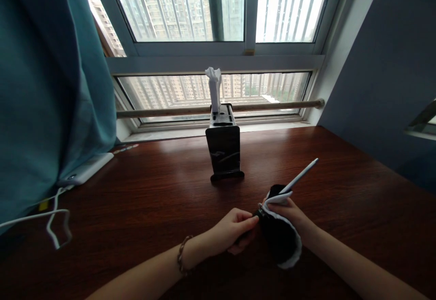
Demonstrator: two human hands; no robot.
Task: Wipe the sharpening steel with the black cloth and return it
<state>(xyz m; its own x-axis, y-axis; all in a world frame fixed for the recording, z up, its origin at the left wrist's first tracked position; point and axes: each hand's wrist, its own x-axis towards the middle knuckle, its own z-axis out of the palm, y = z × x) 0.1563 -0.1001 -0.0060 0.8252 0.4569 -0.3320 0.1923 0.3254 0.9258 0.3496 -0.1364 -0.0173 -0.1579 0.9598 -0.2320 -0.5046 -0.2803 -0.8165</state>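
On the far left a blue curtain [44, 86] hangs down to the wooden table [163, 168], and by its hem lie a white device [86, 170] and a loose white cable [54, 211]. Next comes the person's left hand [235, 232], a bracelet [180, 255] on its wrist; thumb and fingers pinch a small dark end at the left edge of a black piece [279, 238] with white edging. Beyond the hands, a black tissue stand [224, 150] sits near the window [170, 65], a white tissue [214, 92] poking up from its top. The black piece is held just above the near part of the table — to the right of the left hand — and a pale stick [301, 175] slants up out of its folds. The right hand [295, 216] grips the piece from the right, most of its fingers hidden behind. Farthest right stands a plain wall [381, 77].
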